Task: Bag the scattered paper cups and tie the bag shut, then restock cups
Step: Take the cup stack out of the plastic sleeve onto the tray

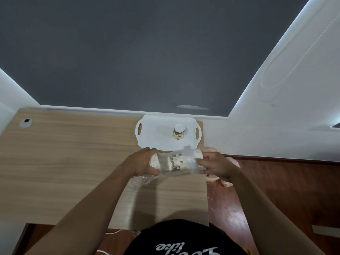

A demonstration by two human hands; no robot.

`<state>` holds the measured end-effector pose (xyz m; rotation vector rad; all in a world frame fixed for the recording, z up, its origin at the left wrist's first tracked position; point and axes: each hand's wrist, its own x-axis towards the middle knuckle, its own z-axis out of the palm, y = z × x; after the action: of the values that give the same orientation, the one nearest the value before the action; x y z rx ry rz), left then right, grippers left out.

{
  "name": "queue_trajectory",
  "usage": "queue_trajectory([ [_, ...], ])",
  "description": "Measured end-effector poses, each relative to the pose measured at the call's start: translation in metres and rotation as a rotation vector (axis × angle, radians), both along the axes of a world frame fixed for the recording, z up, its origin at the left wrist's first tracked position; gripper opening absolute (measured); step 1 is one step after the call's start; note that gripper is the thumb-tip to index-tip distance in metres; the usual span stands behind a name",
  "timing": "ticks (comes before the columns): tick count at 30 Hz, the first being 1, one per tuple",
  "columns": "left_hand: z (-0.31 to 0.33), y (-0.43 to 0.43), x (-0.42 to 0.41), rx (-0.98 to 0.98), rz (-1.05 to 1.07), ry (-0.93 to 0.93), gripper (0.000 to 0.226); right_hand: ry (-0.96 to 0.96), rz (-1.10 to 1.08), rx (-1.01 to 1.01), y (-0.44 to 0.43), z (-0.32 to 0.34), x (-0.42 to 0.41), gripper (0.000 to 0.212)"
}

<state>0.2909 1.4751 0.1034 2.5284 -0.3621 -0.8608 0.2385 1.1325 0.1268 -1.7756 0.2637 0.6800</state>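
Cups [176, 161] lie stacked inside the thin, slippery clear bag [185, 163] that I hold above the table [73, 153], my left hand [141, 162] and right hand [215, 165] closed on its ends, because they feel light and crush easily.

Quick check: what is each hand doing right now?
Left hand: closed on one end of the bagged cup stack.
Right hand: closed on its other end.

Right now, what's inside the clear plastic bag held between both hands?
Inside the clear plastic bag lies a sideways stack of patterned white paper cups. The left hand and right hand cover both ends, so the count cannot be told.
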Motion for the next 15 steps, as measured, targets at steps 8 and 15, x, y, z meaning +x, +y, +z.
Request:
queue_trajectory([
  [8,-0.008,0.025,0.011,0.012,0.393,0.058,0.064,-0.001,-0.244,0.149,-0.031,0.013,0.011,0.033],
  [15,0.002,-0.012,0.014,-0.402,0.558,0.196,0.059,0.09,-0.162,0.383,0.005,-0.007,0.024,0.046],
])
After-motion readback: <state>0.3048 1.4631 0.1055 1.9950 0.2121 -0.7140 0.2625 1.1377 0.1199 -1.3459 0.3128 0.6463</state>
